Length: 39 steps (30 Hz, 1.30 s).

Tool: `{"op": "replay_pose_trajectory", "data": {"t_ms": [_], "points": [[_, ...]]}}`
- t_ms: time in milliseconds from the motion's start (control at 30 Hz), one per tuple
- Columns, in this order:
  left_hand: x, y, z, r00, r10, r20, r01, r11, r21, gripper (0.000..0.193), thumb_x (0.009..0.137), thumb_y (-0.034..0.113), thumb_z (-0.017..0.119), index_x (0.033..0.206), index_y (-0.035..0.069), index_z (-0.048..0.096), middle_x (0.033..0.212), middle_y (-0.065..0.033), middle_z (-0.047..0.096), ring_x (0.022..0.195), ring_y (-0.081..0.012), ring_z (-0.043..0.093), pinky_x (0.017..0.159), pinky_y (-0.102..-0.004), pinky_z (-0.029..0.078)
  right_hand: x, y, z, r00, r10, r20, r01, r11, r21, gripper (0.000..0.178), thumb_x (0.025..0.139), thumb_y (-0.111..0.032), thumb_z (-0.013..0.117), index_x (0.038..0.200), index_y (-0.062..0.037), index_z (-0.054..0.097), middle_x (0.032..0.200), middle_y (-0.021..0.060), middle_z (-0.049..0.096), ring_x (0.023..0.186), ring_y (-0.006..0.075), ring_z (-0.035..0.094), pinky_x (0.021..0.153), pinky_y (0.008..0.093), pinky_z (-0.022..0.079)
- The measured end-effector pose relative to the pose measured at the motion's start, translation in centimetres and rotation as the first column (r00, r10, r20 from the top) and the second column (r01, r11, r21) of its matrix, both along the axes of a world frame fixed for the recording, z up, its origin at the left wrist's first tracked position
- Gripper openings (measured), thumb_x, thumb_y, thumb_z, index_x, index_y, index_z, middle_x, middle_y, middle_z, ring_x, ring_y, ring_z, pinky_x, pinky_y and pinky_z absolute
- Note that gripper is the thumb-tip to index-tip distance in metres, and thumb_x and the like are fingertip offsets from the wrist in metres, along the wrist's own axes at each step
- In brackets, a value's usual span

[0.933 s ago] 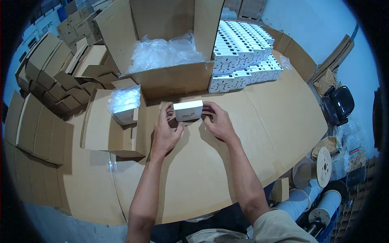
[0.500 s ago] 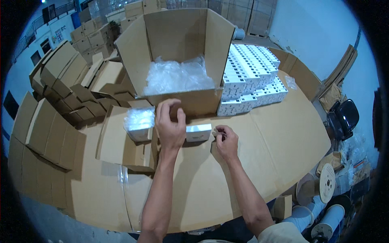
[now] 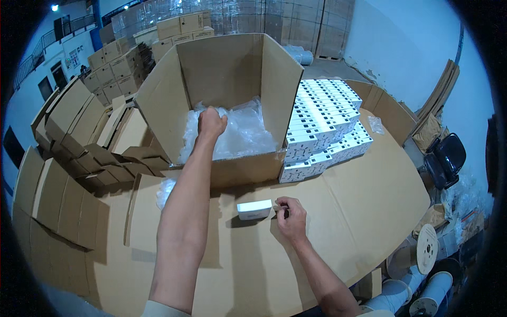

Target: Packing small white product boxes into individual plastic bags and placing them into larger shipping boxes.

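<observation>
My left hand (image 3: 211,124) reaches over the front wall of a large open cardboard box (image 3: 227,63), its fingers curled down into a pile of clear plastic bubble bags (image 3: 240,129). The fingertips are partly hidden; they look closed on one bag. Lower right, my right hand (image 3: 291,217) pinches the right end of a small white box (image 3: 254,210), which casts a shadow on the cardboard-covered table (image 3: 338,232). Partly behind my left forearm, a bubble-wrapped item (image 3: 166,191) lies in a low open carton (image 3: 141,211).
Rows of white printed boxes (image 3: 322,119) stand stacked right of the large box. Several empty brown cartons (image 3: 68,195) line the left side. A black chair (image 3: 446,158) and cable spools (image 3: 426,248) are beyond the table's right edge. A small plastic bag (image 3: 376,125) lies at the back right.
My left hand has moved from above the table near the white box, up and forward into the large box. My right hand stays at the white box's end. The view has tilted upward.
</observation>
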State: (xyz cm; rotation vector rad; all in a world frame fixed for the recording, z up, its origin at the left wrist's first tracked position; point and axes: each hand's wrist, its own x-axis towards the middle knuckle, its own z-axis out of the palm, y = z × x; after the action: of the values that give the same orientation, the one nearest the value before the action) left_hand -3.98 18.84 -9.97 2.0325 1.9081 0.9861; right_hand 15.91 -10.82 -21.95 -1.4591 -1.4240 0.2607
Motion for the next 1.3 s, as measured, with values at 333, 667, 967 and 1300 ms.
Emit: {"op": "replay_pose_trajectory", "data": {"t_ms": [333,667,967,1300], "points": [[1.1,5.2,-1.6,0.965,-0.001,-0.264,0.034,0.992,0.120,0.052,0.083,0.040,0.078,0.110,-0.003,0.066,0.110,-0.0249,0.070,0.109,-0.0408,0.066,0.095,-0.0511,0.051,-0.2,0.3,0.2,1.000,-0.013,-0.008,0.013,1.000,-0.028,0.020,0.078,0.005,0.058,0.095,-0.0008,0.065,0.096,0.0134,0.069,0.091,0.0307,0.066,0.079,0.0401,0.056],[4.3,4.7,0.0,0.901,-0.115,-0.419,0.066,0.989,-0.130,0.042,0.083,0.037,0.074,0.103,0.000,0.074,0.108,-0.0248,0.072,0.106,-0.0408,0.068,0.093,-0.0512,0.053,0.0,0.3,0.1,1.000,-0.020,0.022,0.021,0.998,-0.061,0.024,0.075,0.006,0.057,0.096,-0.0003,0.066,0.099,0.0144,0.070,0.094,0.0312,0.067,0.082,0.0402,0.056],[4.0,5.9,-0.5,0.976,-0.213,0.040,0.206,0.969,0.136,0.021,0.086,0.015,0.065,0.101,0.001,0.069,0.098,-0.0266,0.071,0.097,-0.0458,0.067,0.091,-0.0493,0.052,-0.1,0.2,0.4,1.000,-0.022,0.015,0.023,0.998,-0.053,0.022,0.075,0.006,0.057,0.095,-0.0004,0.066,0.098,0.0144,0.069,0.094,0.0318,0.066,0.083,0.0410,0.056],[1.4,-1.8,9.4,0.902,-0.276,0.333,0.117,0.897,0.426,0.022,0.094,0.020,0.061,0.104,0.001,0.062,0.095,-0.0205,0.073,0.092,-0.0385,0.071,0.084,-0.0459,0.053,0.3,0.1,-0.5,0.997,-0.013,-0.072,0.009,0.998,-0.055,0.019,0.078,0.004,0.059,0.094,-0.0017,0.066,0.094,0.0140,0.069,0.091,0.0314,0.067,0.079,0.0402,0.056]]}}
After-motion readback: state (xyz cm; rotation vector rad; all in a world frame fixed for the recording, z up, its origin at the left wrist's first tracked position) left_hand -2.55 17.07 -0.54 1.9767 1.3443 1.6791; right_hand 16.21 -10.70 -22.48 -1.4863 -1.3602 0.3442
